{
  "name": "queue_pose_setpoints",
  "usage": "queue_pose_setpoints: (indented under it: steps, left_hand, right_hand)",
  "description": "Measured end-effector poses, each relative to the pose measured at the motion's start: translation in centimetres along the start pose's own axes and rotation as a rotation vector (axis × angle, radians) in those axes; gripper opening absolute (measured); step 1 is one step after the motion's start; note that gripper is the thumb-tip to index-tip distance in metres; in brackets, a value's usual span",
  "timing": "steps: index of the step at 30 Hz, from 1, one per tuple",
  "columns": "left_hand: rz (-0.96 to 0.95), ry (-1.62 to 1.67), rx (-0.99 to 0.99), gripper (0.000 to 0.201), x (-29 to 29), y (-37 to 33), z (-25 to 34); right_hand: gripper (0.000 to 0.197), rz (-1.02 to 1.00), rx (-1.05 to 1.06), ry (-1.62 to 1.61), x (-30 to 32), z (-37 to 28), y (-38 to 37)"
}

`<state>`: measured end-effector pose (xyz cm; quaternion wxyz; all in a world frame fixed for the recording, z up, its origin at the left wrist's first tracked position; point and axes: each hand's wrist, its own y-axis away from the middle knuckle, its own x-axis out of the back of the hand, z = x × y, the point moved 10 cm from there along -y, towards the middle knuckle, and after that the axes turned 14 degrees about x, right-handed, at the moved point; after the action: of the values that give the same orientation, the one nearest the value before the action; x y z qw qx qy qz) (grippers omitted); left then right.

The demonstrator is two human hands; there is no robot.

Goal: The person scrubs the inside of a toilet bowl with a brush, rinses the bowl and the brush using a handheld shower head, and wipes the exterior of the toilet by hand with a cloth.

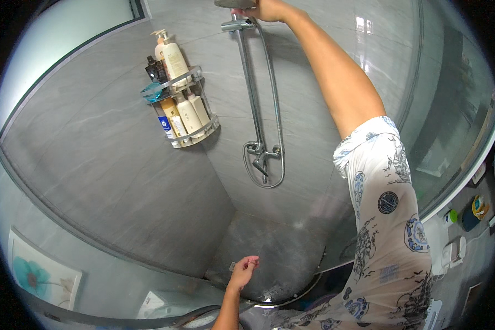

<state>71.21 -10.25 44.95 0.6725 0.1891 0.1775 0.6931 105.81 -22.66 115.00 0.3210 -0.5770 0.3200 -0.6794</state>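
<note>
My right arm, in a white printed sleeve, stretches up to the top edge of the view. There my right hand (pixel 268 10) is closed around the shower head (pixel 235 3), beside its bracket on the rail; the upper part of the hand and head is cut off. A chrome rail (pixel 247 77) runs down from the bracket (pixel 237 25), and a metal hose (pixel 274 82) loops beside it to the mixer tap (pixel 261 159). Low in the middle, my left hand (pixel 243 271) hangs over the shower floor, empty, its fingers loosely bent and a little apart.
A two-tier corner shelf (pixel 195 135) on the grey tiled wall carries several pump bottles and tubes. Curved glass (pixel 121 280) encloses the shower at left. A floor drain (pixel 232 267) lies by my left hand. At far right stand a dark container (pixel 472 214) and small items.
</note>
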Motion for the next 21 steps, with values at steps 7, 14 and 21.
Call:
queue_pose_setpoints:
  steps: [7, 14, 21]
  left_hand:
    - [-0.011, 0.023, 0.051, 0.029, 0.7, -1.0, -3.7]
    - [-0.034, -0.067, 0.071, 0.030, 0.5, -1.9, -6.0]
    - [0.005, -0.013, 0.113, 0.022, 1.7, 0.0, -8.6]
  right_hand:
    - [0.011, -0.132, -0.014, 0.058, -1.8, 0.6, 0.0]
    - [0.008, -0.189, 0.048, 0.143, -1.3, 0.0, 0.0]
    - [0.008, -0.127, 0.189, 0.021, -1.1, -2.2, 0.1]
